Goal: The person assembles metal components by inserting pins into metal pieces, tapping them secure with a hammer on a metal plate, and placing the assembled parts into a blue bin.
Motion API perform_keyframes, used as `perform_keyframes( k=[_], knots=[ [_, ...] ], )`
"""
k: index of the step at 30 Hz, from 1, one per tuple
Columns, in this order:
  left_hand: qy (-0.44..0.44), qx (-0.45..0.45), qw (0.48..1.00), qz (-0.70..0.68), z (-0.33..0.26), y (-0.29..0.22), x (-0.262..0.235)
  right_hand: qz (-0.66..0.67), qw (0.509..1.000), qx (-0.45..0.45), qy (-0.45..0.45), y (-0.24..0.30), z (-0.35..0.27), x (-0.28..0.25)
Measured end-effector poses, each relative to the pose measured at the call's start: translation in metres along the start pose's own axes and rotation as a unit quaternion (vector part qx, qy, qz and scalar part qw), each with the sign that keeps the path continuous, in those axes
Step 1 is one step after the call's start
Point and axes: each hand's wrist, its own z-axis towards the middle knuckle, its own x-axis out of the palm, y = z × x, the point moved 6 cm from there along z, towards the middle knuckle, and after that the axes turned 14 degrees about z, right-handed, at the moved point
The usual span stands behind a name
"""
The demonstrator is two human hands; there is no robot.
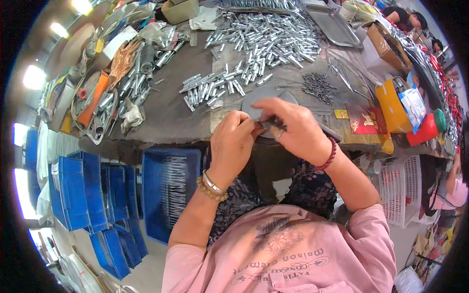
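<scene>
My left hand [230, 144] is closed in a pinch at the bench's front edge, and what its fingertips hold is too small to make out. Right against it, my right hand [298, 127] is closed too, its index finger stretched over the left fingertips. Something dark shows under its curled fingers, but its kind is unclear. Behind both hands lies a grey round disc [281, 94], partly covered by them. A small heap of short dark pins [318, 88] sits beyond my right hand. Shiny metal tubes [210, 89] are spread ahead of my left hand, joining a larger pile [266, 41] farther back.
Wrenches, an orange-handled tool [93, 100] and gloves crowd the bench's left side. Long-nosed pliers [344, 78], a metal tray [332, 24], a yellow box [393, 105] and a red bottle [424, 131] stand right. A blue crate [151, 195] of metal rods is below left.
</scene>
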Motion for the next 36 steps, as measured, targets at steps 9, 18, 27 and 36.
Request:
perform_keyframes(
  k=[9,18,27,36],
  knots=[
    [-0.005,-0.017,1.0,-0.024,0.0,0.001,-0.003,0.033,0.998,0.051,-0.025,-0.017,-0.006,-0.002],
    [-0.019,-0.019,0.999,-0.033,0.001,-0.001,-0.004,-0.073,0.997,-0.027,-0.019,-0.003,-0.006,0.006],
    [-0.038,-0.027,0.998,-0.03,0.002,0.001,0.001,-0.178,0.979,-0.09,-0.049,0.005,-0.02,0.013],
    [0.003,-0.047,0.998,-0.04,0.0,0.001,-0.002,-0.252,0.961,0.114,-0.022,-0.023,-0.048,-0.056]
  ],
)
